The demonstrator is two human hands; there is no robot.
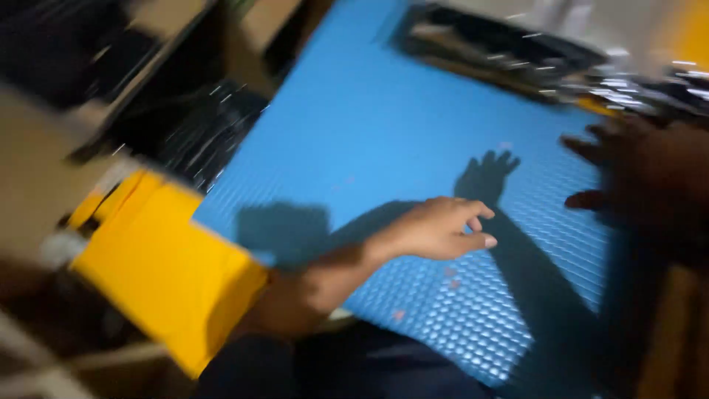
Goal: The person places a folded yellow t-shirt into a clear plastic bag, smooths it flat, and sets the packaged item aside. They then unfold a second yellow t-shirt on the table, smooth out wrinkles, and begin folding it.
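Blurrily, the left hand (443, 229) hovers over the middle of the blue dimpled mat (369, 125) that covers the desk, fingers curled with thumb and forefinger close but nothing visible between them. At the desk's right edge the right hand (650, 185) is dark and smeared, its fingers spread apart above the mat. A yellow sleeve (162, 273) hangs at the desk's left edge, and a dark tray (487, 44) sits at the far edge.
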